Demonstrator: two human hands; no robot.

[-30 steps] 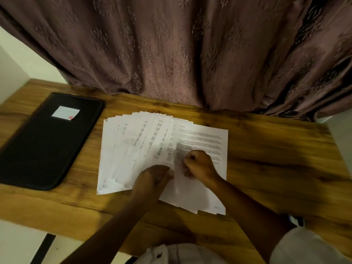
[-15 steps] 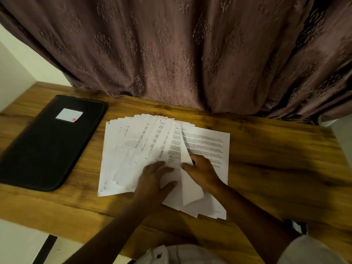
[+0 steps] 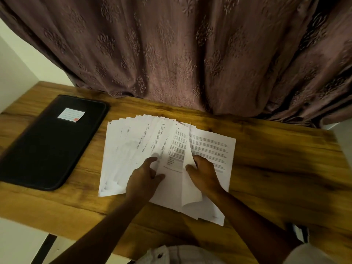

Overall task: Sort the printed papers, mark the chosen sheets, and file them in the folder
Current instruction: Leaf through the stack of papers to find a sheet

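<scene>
Papers (image 3: 133, 153): printed sheets, fanned flat on the table (image 3: 276, 168) near its middle, each overlapping the next from 9 o'clock round to 3 o'clock. The sheets on the 9 o'clock side show short columns of print. Those at 3 o'clock show full paragraphs. The text is too small to read.

Sheet (image 3: 190, 191): 1 sheet stands raised out of the fan between the 2 hands, its long edge curled upward and its near corner bent over the papers below.

Left hand (image 3: 144, 180): open, lying on the papers at the fan's 6 o'clock part. The forefinger is stretched toward 12 o'clock and presses on a sheet. The thumb is spread toward 3 o'clock.

Right hand (image 3: 204, 176): just at 3 o'clock of the left hand, fingers curled, gripping the raised sheet by its edge. The wrist lies across the lower papers.

Folder (image 3: 47, 149): black, closed, flat on the table at 9 o'clock of the papers, apart from them. A white label (image 3: 71, 114) with a red mark sits near its far end.

Curtain (image 3: 171, 54): patterned, brownish, hanging at 12 o'clock, its hem touching the table's far edge.
</scene>
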